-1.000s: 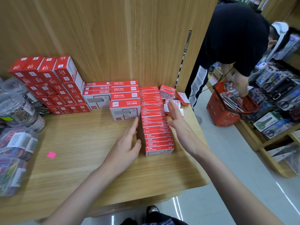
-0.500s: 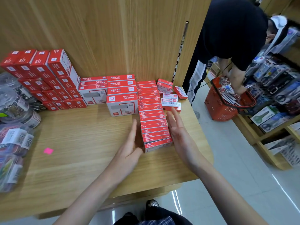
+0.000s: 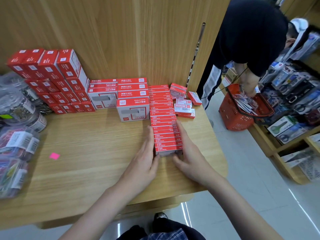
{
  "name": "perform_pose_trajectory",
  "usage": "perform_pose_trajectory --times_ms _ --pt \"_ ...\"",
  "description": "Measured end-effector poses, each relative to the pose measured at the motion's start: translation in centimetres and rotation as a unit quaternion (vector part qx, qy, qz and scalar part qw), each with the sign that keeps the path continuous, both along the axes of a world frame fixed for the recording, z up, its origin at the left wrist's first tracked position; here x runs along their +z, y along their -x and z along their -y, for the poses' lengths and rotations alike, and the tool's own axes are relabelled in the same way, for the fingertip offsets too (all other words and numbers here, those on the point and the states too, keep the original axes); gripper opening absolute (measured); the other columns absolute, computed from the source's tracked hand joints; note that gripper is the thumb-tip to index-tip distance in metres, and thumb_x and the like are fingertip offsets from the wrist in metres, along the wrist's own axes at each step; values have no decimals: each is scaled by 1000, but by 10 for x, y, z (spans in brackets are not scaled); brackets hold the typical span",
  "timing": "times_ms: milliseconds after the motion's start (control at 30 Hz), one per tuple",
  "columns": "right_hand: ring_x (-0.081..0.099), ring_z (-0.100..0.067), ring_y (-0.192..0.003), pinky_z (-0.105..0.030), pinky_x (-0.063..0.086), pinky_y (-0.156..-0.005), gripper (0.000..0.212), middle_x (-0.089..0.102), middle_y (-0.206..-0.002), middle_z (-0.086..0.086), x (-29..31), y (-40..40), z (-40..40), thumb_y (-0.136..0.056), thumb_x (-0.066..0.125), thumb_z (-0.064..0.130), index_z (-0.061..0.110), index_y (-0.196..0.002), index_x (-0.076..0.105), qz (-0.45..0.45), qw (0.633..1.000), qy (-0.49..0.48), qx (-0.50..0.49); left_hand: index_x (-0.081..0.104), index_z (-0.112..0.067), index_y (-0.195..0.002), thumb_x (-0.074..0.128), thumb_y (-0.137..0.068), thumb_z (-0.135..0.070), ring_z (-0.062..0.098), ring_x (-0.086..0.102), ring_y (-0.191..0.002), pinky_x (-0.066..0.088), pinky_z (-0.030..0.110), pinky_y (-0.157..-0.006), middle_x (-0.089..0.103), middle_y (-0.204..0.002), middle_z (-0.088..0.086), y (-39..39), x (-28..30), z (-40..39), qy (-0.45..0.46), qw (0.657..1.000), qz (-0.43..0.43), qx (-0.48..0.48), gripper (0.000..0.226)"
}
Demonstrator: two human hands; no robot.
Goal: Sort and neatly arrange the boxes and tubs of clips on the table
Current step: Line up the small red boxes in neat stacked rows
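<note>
Carrying everything: the tabletop (image 3: 97,153), pale wood, backed by a wooden panel on its far side.
Far-left stack: red boxes (image 3: 50,78) piled in tiers against the panel, already orderly.
Left edge: tubs of clips (image 3: 17,108), clear plastic, crowded together and running out of view; whether they are sorted I cannot tell.
Far centre: white-and-red cartons (image 3: 132,101) in two short rows, squared up beside each other.
Centre right: row of slim boxes (image 3: 164,122), red, packed face to face in one line running from near the panel toward the near edge.
Left hand (image 3: 143,163): flat against the left flank of the row's near end, fingers straight and together, thumb at the near face; it presses and grips nothing.
Right hand (image 3: 190,156): flat against the right flank, fingers extended, likewise pressing, clasping nothing.
Far right: loose small boxes (image 3: 184,104), several lying at odd angles just beside the row.
Near left: pink scrap (image 3: 54,155), alone on the wood.
Progress: by my judgement well along; stacks, cartons and the long row look placed, and the row is being squeezed straight.
Left to do: probably the loose small boxes, and perhaps the tubs.
</note>
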State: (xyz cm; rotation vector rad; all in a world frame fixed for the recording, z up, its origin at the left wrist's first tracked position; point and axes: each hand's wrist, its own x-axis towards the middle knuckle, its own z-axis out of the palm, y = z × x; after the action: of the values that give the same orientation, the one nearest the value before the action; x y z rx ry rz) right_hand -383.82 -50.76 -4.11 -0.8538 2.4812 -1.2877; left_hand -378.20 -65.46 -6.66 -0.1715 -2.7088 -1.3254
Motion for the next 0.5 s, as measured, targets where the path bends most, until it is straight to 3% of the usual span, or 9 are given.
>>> perform_pose_trajectory --times_ms 133,233,367,433,500 --pt "24 -13 -139 -29 22 -112 85 21 -152 -4 -1 0 0 -78 49 13 22 -144 -4 1 1000 -1 4 -21 -32 -130 48 -93 -6 8 -8 -142 -2 7 -109 -10 -152 -4 3 -2 3 15 1000 3 -9 83" --pt "22 -10 -139 -23 20 -113 81 21 -151 -3 1 0 0 -78 48 9 28 -140 -1 -2 1000 9 8 -23 -27 -132 46 -94 -8 -3 -15 -136 -4 5 -106 -16 -148 -11 3 -1 4 20 999 7 -27 81" --pt "25 -13 -138 -29 23 -112 87 20 -152 -4 -4 3 -4 -83 54 -1 17 -146 -4 18 1000 -5 15 -19 -23 -139 48 -94 -10 -5 -6 -137 1 2 -105 -7 -148 -15 4 -1 7 17 999 14 -27 82" --pt "32 -7 -133 -21 28 -109 90 24 -149 3 -3 5 -7 -83 56 -3 14 -146 -5 32 999 -9 13 -18 -25 -139 54 -91 -12 0 2 -140 4 5 -107 -1 -150 -12 5 0 10 20 1000 12 -18 88" --pt "38 11 -119 -7 32 -98 93 29 -138 21 -1 7 -10 -83 59 0 18 -146 -6 52 998 -11 19 -19 -24 -138 60 -88 -15 4 0 -141 3 5 -107 -3 -152 -9 5 1 13 28 999 7 -15 94"
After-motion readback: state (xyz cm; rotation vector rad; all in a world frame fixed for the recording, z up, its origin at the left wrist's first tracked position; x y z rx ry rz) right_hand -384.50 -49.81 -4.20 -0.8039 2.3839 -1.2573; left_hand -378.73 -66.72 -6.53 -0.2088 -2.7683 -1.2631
